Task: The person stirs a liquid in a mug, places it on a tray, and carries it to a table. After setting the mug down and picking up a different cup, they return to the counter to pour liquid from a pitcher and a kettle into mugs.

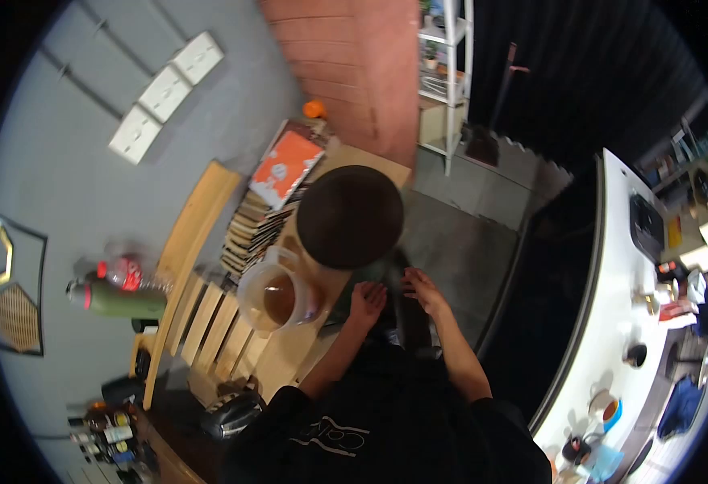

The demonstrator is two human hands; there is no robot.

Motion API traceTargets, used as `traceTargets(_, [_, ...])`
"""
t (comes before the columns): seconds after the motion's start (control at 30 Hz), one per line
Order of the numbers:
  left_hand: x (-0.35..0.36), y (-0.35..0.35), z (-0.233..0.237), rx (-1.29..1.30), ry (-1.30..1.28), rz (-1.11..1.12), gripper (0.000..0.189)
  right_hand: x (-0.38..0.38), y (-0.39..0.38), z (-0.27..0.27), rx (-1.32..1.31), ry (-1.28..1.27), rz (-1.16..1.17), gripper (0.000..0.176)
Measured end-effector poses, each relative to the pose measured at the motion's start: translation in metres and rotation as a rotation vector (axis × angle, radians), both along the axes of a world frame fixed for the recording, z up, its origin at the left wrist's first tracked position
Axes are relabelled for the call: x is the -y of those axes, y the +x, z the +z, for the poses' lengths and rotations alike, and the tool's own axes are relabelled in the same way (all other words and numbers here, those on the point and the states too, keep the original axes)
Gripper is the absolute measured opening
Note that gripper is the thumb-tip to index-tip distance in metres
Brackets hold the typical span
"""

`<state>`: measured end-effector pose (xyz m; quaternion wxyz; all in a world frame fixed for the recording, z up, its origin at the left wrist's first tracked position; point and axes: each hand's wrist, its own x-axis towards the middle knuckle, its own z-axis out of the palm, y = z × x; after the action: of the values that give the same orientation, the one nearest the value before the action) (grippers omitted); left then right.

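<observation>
My left hand (368,300) is held low in front of my body, its fingers loosely stretched and holding nothing visible. Opposite it, my right hand (423,289) has its fingers apart. Between the two hands runs a blurred dark upright strip (412,319), whose kind does not show. Just beyond my left hand lies a dark round disc (350,216) on the wooden bench (289,355). To the left of that hand stands a translucent plastic pitcher (267,294) with amber liquid inside.
Stacked books (261,222) and an orange-covered book (288,168) fill the bench by the wall. A green bottle (120,298) and a clear bottle with a red label (132,276) stand further left. A white counter (588,323) runs along the right; white shelving (449,81) stands ahead.
</observation>
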<state>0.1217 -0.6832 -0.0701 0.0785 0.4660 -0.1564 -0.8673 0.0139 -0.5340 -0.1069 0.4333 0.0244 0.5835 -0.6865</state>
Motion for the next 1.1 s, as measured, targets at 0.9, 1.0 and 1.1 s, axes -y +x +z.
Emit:
traceTargets(0.9, [-0.009,-0.031,0.026,-0.565,0.163,-0.15,0.056,-0.133,-0.009,0.096,-0.295,0.139,-0.581,0.024])
traceTargets(1.0, [-0.051,-0.044,0.009,-0.589,0.179,-0.366,0.059,-0.213,0.03,0.114,-0.354,0.174,-0.696,0.02])
traceTargets(1.1, [-0.093,-0.061,-0.005,-0.626,-0.318,-0.546,0.056,-0.278,0.085,0.121,-0.419,0.267,-0.794,0.019])
